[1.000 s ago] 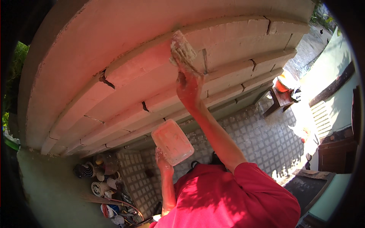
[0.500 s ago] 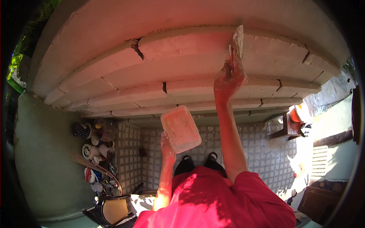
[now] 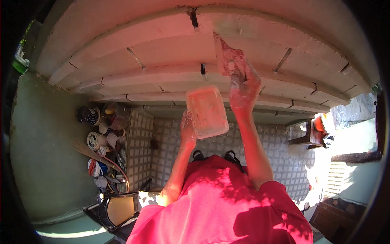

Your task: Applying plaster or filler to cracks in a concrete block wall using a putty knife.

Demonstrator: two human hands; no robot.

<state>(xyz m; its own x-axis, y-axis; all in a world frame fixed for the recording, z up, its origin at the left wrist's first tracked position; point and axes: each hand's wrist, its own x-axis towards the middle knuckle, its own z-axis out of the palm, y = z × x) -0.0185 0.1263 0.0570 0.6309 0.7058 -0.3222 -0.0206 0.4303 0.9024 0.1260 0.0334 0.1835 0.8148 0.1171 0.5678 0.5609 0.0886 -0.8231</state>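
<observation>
My right hand, dusted with white, grips a putty knife with a broad, smeared blade. The blade is near the pale ridged surface in front of me; I cannot tell whether it touches. Dark cracks break its raised bands, among them a wide crack left of the knife and a smaller crack lower down. In my left hand is a shallow rectangular plastic tub, held by its left edge, with pale paste smeared inside. Part of that hand's fingers is hidden by the tub.
Along the left wall stand several buckets and pots, with a broom beside them. A chair is at the lower left. To the right, a wooden stool bears something orange. Tiled floor lies beneath me.
My right hand has come down from the top band and the knife has turned to point up and left. The tub in my left hand has shifted up and right; the whole view has shifted too.
</observation>
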